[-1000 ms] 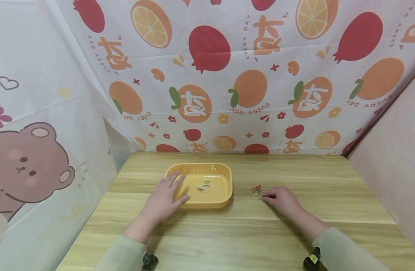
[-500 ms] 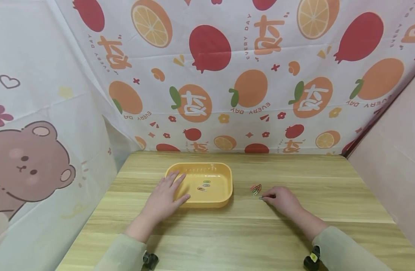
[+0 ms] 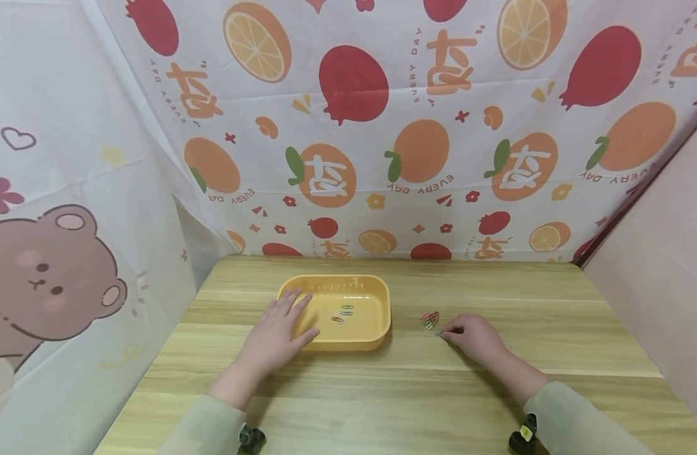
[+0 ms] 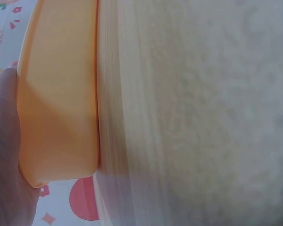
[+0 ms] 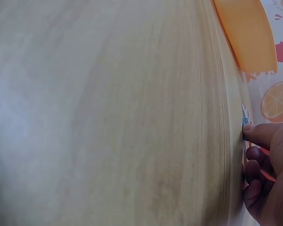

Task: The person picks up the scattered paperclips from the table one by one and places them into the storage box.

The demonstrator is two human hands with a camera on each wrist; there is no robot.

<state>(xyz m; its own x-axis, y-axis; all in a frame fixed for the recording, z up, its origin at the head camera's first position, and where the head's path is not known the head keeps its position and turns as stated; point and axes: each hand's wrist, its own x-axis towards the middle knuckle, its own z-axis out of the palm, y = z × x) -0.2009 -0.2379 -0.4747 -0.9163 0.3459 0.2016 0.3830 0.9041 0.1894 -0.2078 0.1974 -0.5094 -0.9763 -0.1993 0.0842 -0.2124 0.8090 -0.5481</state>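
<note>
My right hand [image 3: 476, 338] pinches a small blue paper clip [image 5: 245, 121] between thumb and forefinger, low over the tabletop. Right beside its fingertips lies a small heap of paper clips [image 3: 430, 320] in red, green and pale colours. To the left stands a yellow plastic tray [image 3: 339, 345] with several coloured paper clips [image 3: 342, 313] on its floor. My left hand [image 3: 274, 325] rests over the tray's left side, fingers spread and fairly straight across the rim. In the left wrist view, only part of that hand [image 4: 7, 155] shows beside the tray's outer wall [image 4: 61, 108].
Everything stands on a wood-grain table [image 3: 348, 398]. A fruit-print cloth [image 3: 348, 158] hangs along its back edge. On the left is a cloth with a bear print [image 3: 52, 272], on the right a plain pale one [image 3: 655, 265].
</note>
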